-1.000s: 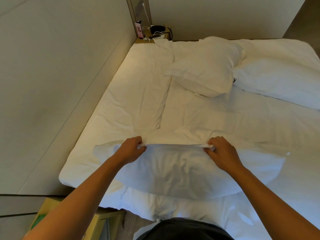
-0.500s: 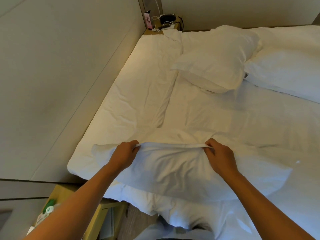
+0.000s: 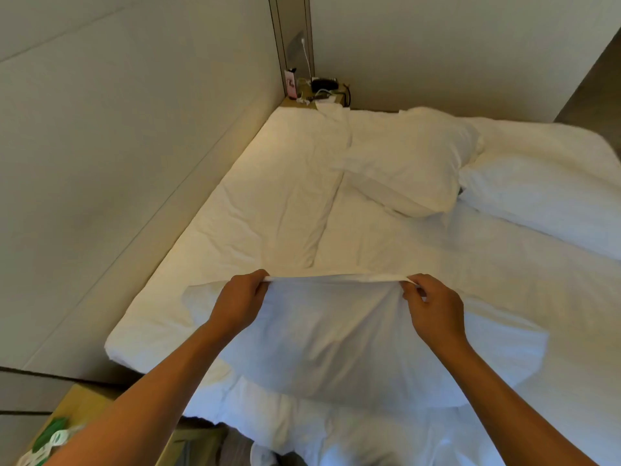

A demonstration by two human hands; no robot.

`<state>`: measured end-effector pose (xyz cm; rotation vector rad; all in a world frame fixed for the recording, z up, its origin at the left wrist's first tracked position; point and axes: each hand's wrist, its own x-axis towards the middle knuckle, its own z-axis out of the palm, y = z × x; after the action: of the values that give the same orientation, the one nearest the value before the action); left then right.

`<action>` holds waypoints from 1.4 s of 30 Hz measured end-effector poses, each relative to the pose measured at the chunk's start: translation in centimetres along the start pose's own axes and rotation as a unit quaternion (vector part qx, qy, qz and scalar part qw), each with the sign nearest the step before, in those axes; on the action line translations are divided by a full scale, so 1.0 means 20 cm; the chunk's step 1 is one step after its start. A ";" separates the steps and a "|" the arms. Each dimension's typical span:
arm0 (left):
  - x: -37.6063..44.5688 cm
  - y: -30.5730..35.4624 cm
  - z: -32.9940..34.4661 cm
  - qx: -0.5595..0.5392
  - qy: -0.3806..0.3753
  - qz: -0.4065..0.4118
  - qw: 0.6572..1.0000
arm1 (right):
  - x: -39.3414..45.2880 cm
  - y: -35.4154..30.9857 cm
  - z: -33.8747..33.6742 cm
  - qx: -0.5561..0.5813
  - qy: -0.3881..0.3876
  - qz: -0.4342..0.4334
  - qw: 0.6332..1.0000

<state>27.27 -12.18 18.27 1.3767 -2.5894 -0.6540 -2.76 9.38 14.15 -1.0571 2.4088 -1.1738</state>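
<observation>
A white pillow (image 3: 339,338) lies across the near end of the bed, in front of me. My left hand (image 3: 240,302) grips the far edge of its pillowcase on the left. My right hand (image 3: 433,309) pinches the same edge on the right. Between the two hands the edge is pulled taut into a thin band and lifted a little off the duvet (image 3: 285,203). The pillow's two ends spread out past both hands.
A second pillow (image 3: 410,166) lies tilted in the middle of the bed, a third (image 3: 544,203) at the right. A wall panel runs along the bed's left side. A small shelf (image 3: 316,92) with cables and devices sits in the far corner. A wooden bedside unit (image 3: 77,412) stands at lower left.
Both hands keep hold of the pillowcase edge and have raised it slightly. The camera has tilted up, so the bed appears lower in the frame.
</observation>
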 end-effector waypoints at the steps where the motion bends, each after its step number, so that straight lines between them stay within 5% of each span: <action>1: 0.01 0.00 -0.04 -0.001 0.018 0.008 1.000 | 0.00 -0.06 -0.01 0.002 0.014 -0.002 1.000; 16: 0.09 -0.22 -0.90 -0.036 0.220 0.099 0.970 | 0.09 -1.02 -0.05 0.011 0.129 -0.109 0.986; 27: -0.15 -0.97 -0.88 -0.049 0.206 -0.005 0.977 | -0.10 -1.26 0.58 -0.013 0.043 -0.114 0.992; 32: -0.22 -1.29 -0.71 -0.017 0.112 -0.050 0.992 | -0.13 -1.18 0.94 -0.113 -0.049 -0.087 0.989; 42: -0.16 -1.40 -0.62 -0.037 0.076 -0.038 0.996 | -0.05 -0.98 1.07 -0.321 -0.111 -0.105 0.935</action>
<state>54.10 -27.11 17.39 1.4480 -2.3823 -0.6221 18.61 -10.24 15.44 -1.5600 2.5874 -0.2580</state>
